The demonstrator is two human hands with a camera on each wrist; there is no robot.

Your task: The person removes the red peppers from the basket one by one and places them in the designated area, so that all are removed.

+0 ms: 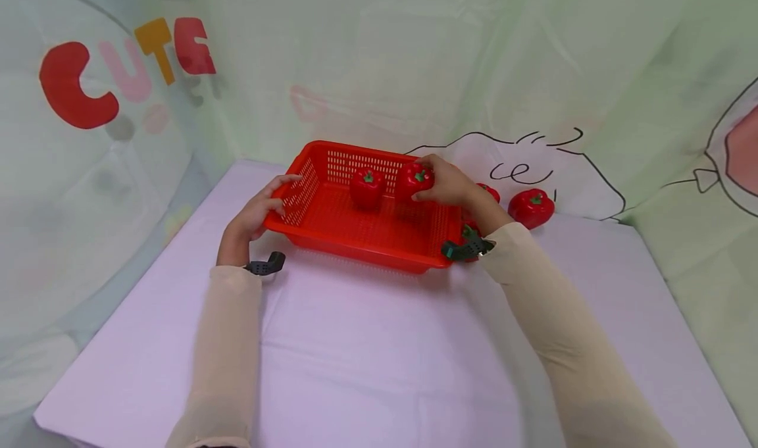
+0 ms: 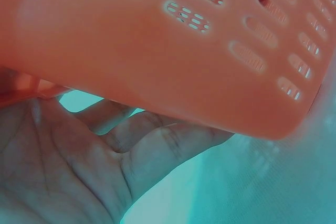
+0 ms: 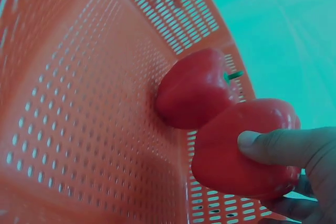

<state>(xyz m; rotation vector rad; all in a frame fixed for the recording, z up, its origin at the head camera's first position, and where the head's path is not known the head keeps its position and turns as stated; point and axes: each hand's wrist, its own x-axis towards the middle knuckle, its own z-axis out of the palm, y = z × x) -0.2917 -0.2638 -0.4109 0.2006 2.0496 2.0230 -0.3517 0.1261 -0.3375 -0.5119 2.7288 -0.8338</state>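
Note:
A red plastic basket (image 1: 355, 221) with slotted walls stands tilted over the table. My left hand (image 1: 257, 211) grips its left end, and in the left wrist view the fingers (image 2: 168, 140) reach along the underside of the basket wall (image 2: 131, 51). Inside the basket's right back part, my right hand (image 1: 450, 186) holds a red bell pepper (image 1: 408, 183) with a green stem. The right thumb (image 3: 278, 146) presses on that pepper's side. Beside it, against the back wall, sits another red bell pepper (image 1: 366, 189) in the basket.
To the right of the basket, one red bell pepper (image 1: 531, 208) lies on the white table (image 1: 367, 356). Another bell pepper (image 1: 489, 191) shows partly behind my right wrist. A printed cloth backdrop (image 1: 379, 60) rises directly behind the table.

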